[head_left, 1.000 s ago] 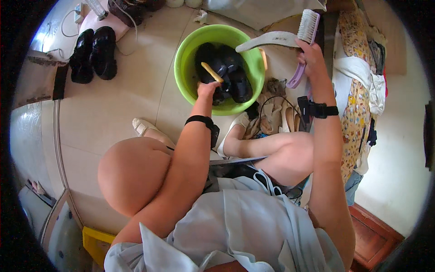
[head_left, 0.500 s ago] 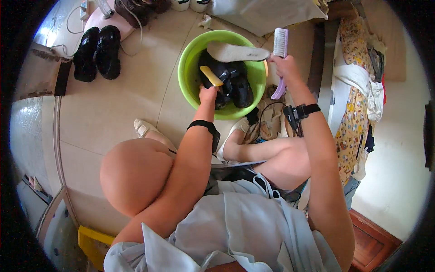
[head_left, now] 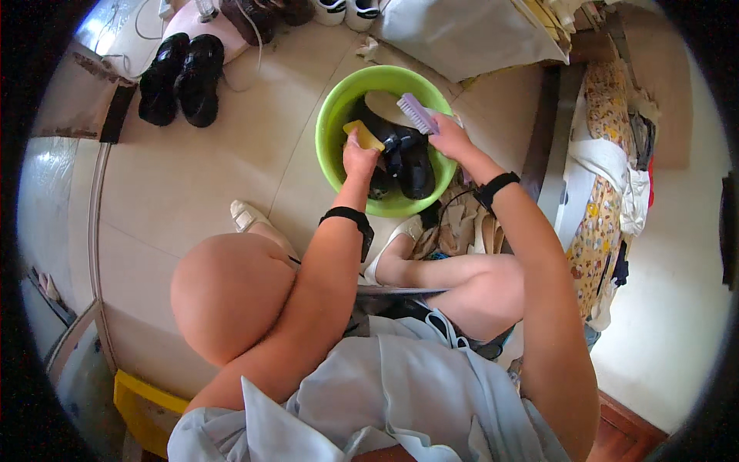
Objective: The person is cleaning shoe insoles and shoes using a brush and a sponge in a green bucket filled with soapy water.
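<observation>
Down in the green basin (head_left: 332,131), far from the seated person and slightly right of centre on the floor, lie the dark shoes (head_left: 408,158), with a pale insole (head_left: 381,104) resting against the far wall. Wet leather-like shoes of this kind probably handle as moderately heavy, fairly stiff at the sole and slick on the upper, so the heel or the opening looks the surest place to grip. The left hand (head_left: 358,158) is closed around a yellow sponge (head_left: 363,135), pressing it down at the near-left shoe; a sponge is soft, light and squashes under the fingers. The right hand (head_left: 450,138) is closed on the handle of a lilac brush (head_left: 416,113), bristles over the shoes; the brush is rigid, light and likely slippery when wet. Both wrists carry black bands. The basin stands on a pale tiled floor (head_left: 192,185), smooth and probably slick where splashed. Far left, a pair of black shoes (head_left: 181,77) sits apart from the basin. Just right of the basin lie tan sandals (head_left: 454,231), and farther right a patterned cloth (head_left: 608,177) hangs. A yellow stool (head_left: 142,400) shows at the near left.
</observation>
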{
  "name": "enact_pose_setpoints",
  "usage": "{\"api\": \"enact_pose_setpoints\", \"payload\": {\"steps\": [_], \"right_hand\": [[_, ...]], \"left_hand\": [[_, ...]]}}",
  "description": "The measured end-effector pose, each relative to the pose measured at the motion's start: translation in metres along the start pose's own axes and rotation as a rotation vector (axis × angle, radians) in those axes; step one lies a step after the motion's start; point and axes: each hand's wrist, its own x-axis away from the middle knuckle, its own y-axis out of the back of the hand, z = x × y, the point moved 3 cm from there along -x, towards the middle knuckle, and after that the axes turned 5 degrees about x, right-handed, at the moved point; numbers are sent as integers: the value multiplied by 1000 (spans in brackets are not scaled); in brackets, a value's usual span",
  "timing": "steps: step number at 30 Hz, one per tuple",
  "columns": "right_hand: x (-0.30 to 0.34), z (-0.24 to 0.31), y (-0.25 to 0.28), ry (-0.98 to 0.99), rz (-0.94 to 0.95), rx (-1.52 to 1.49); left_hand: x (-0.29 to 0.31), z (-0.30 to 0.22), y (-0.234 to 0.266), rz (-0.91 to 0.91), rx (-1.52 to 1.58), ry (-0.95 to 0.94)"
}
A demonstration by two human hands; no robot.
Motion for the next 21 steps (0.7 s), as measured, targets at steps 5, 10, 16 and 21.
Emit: {"api": "enact_pose_setpoints", "payload": {"steps": [5, 10, 16, 21], "right_hand": [[5, 41, -4, 369, -50, 70], [39, 55, -56, 280, 208, 386], [9, 44, -90, -68, 464, 550], [14, 34, -111, -252, 201, 595]], "left_hand": [[-2, 3, -5, -120, -122, -62], [2, -6, -8, -121, -207, -164], [16, -16, -13, -67, -240, -147], [12, -16, -17, -49, -271, -154]]}}
